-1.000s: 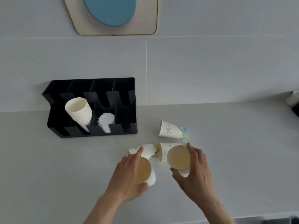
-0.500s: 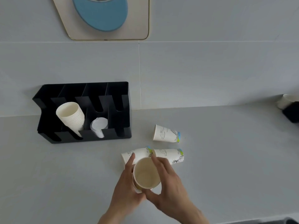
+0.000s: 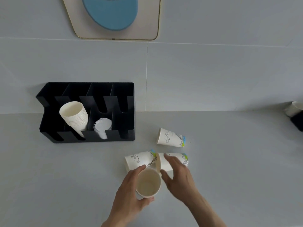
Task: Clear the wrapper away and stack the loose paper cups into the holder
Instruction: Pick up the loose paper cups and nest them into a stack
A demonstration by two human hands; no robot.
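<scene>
Pretty cluttered patch of grey countertop (image 3: 229, 161) here. Three printed paper cups are lying on their sides near the person's hands: one far-right cup (image 3: 171, 137) sits on its own with its mouth facing left, and closer in there's a left cup (image 3: 138, 159) and a right cup (image 3: 173, 160) lying end to end, touching or nearly so where they meet in the middle. That pair sits right between the hands and the holder, just past the fingertips.

The left hand (image 3: 129, 192) is wrapped around an upright nested cup stack (image 3: 148, 185), thumb on the near side and fingers round the far side, mouth open toward the camera and nothing inside. The right hand (image 3: 178, 176) is spread, fingers loose, resting over the near side of the right cup and close beside the held stack; can't tell if it's actually gripping anything.

Far left against the wall is the black cup holder (image 3: 127, 112) with four slots. The second slot from the left has a tilted stack of plain cups (image 3: 74, 117), the third has clear plastic lids (image 3: 102, 126), and the other two look bare. At the far right edge another cup (image 3: 294, 108) sits in some dark thing, mostly cut off.
</scene>
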